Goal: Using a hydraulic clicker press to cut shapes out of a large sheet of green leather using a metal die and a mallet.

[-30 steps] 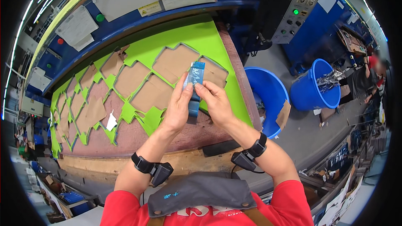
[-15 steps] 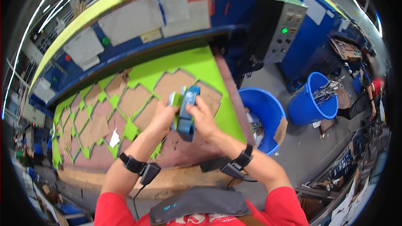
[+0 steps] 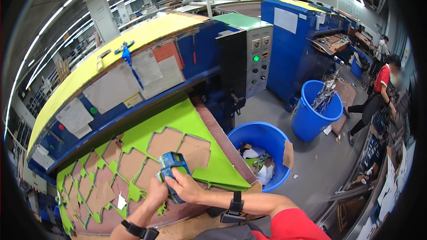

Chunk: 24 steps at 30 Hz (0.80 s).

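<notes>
Both hands meet over the front of the work surface, around a blue frame-shaped cutting die (image 3: 172, 161). My right hand (image 3: 186, 187) grips its near side, with the thumb laid along it. Closed beside the die's lower left edge is my left hand (image 3: 156, 193); its fingertips are partly hidden, and whether it holds the die or a small piece is unclear. Below them lies a bright green sheet (image 3: 175, 114) with several angular cut-outs, through which brown board (image 3: 133, 162) shows. A small white scrap (image 3: 121, 201) rests on the surface.
A blue machine beam (image 3: 111, 84) with papers runs behind the sheet. A control box (image 3: 259, 62) with a lit green button stands at its right end. Two blue bins (image 3: 284, 169) (image 3: 311, 124) hold scraps. A person in red (image 3: 383, 80) is at the far right.
My view has lifted and swung right, bringing more of the room in. My hands have come together on the die, which is turned differently; the green piece by my left hand no longer shows.
</notes>
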Tool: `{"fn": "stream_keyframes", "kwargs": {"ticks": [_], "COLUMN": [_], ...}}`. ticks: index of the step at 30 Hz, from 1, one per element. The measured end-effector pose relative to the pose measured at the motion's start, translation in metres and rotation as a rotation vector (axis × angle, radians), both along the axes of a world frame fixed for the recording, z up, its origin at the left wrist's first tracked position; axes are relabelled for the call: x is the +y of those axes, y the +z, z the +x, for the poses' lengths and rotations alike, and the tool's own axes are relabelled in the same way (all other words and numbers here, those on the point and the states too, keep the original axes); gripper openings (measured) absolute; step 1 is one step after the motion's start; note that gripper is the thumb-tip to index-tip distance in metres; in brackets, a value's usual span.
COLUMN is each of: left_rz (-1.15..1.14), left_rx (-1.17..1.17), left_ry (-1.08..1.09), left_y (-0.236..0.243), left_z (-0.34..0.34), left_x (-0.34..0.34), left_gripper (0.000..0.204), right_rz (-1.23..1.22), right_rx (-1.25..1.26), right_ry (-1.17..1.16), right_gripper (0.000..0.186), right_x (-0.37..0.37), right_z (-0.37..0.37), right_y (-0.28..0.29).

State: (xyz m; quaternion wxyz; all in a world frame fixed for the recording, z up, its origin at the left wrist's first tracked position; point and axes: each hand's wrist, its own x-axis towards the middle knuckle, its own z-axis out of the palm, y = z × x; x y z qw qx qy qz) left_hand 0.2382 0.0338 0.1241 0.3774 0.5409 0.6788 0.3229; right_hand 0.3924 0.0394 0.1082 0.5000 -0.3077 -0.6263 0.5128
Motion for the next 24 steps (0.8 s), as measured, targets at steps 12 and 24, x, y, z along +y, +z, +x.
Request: {"fn": "stream_keyframes", "kwargs": {"ticks": [12,24], "left_rz": [0.072,0.402], "left_rx": [-0.556,-0.151], "left_ry": [-0.031,0.485], "left_y": [0.070,0.134], "left_z": [0.038,-0.185], "left_x": [-0.085,-0.148], "left_gripper": [0.030,0.047], "right_rz": [-0.040,0.119], "right_rx": [-0.034,-0.255], "right_ry": [0.205,-0.506], "right_gripper": [0.030,0.017], "right_x": [-0.033,0.054], "right_z": [0.073,0.159], "right_y": [0.102,0.089]}}
